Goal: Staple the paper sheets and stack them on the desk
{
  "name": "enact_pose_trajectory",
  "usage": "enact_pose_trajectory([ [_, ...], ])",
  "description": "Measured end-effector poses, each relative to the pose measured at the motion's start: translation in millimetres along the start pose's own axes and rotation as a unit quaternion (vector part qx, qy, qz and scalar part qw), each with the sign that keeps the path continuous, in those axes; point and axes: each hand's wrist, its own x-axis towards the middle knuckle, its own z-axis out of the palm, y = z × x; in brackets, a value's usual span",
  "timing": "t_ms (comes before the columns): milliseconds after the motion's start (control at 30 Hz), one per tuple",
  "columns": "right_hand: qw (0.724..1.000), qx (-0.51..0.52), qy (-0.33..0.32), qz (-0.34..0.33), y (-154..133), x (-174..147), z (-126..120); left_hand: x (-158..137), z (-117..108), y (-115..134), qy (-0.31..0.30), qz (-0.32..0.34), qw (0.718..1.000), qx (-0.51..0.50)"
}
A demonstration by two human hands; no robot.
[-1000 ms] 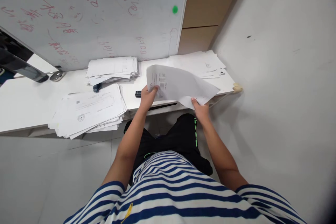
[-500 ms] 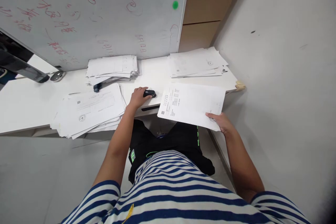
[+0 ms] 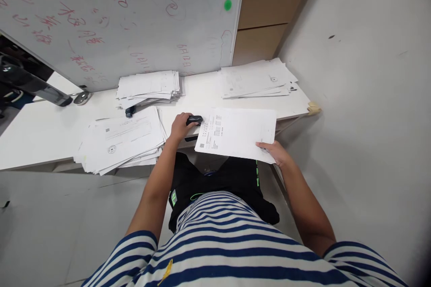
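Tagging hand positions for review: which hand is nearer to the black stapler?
Left. The left hand grips the left end of the black stapler; the right hand is off to its right, holding the printed papers.

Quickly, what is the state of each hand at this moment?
Left hand: closed on the black stapler-like tool.
Right hand: closed, holding the printed paper near its lower right corner.

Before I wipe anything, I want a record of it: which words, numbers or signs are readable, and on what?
"2250": red, on the whiteboard.
"500": red, same board; the sign after it is unclear.
"6月12日": faint red, low on that board.
Other handwriting there: too blurred to read surely.
Print on the sheet in the right hand and on the paper stacks: too small.
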Motion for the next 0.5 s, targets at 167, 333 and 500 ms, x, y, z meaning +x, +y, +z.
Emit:
enact_pose_trajectory([
  [167,1.000,-0.005,0.001,0.008,0,1,4,-3,-2,4,0.002,-0.006,1.000,-0.005],
  [333,1.000,-0.004,0.026,0.006,1,-1,-5,-3,-3,4,0.004,-0.008,1.000,-0.003],
  [500,1.000,-0.005,0.027,0.009,1,-3,-1,-4,0,4,-0.002,-0.004,1.000,0.023],
])
